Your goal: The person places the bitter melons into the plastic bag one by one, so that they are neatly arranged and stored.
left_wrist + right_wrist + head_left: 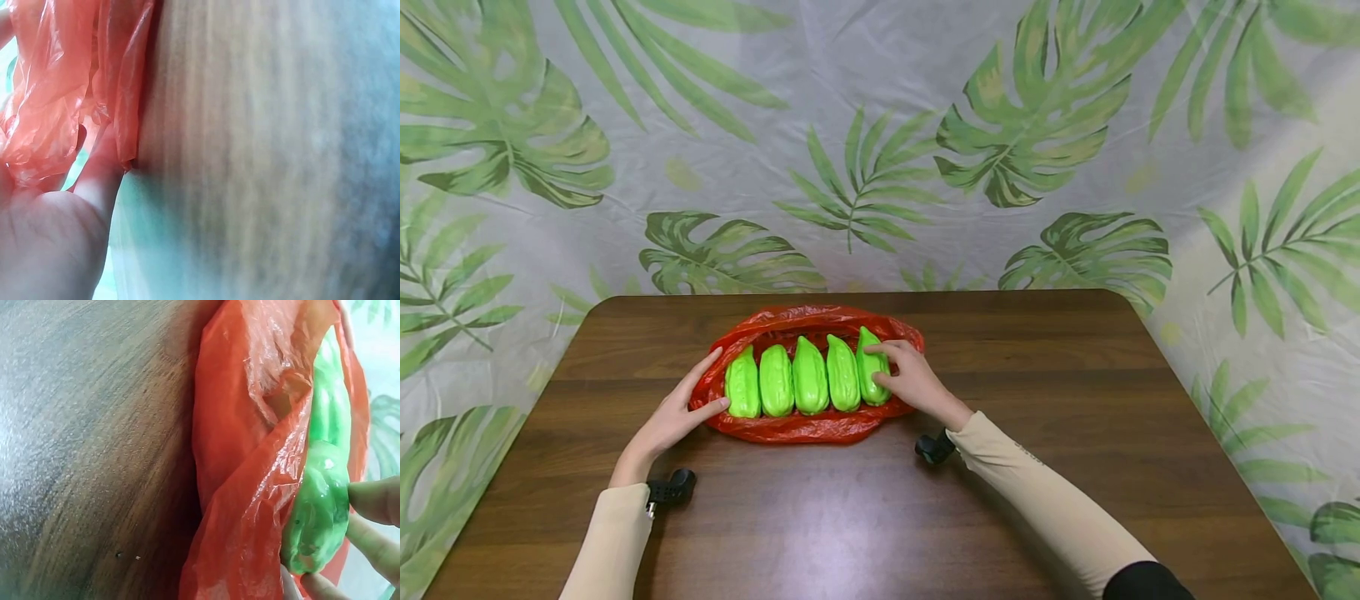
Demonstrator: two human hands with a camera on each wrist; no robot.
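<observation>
A crumpled red plastic bag (pixel 808 429) lies on the table, its mouth spread wide. Inside, several glossy green gourd-like vegetables stand in a row, such as the middle one (pixel 810 375); most have pointed tips. My left hand (pixel 673 417) rests on the bag's left end, thumb and fingers spread along its rim. Red plastic (pixel 50 94) covers part of that hand in the left wrist view. With thumb and fingertips, my right hand (pixel 917 383) holds the rightmost green gourd-like vegetable (pixel 322 506) at the bag's right end.
Everything sits on a dark brown wooden table (pixel 850 517) with rounded back corners. Behind it hangs a pale cloth (pixel 865 75) printed with green leaves. A small black camera (pixel 934 448) is worn at the right wrist, another camera (pixel 673 486) at the left.
</observation>
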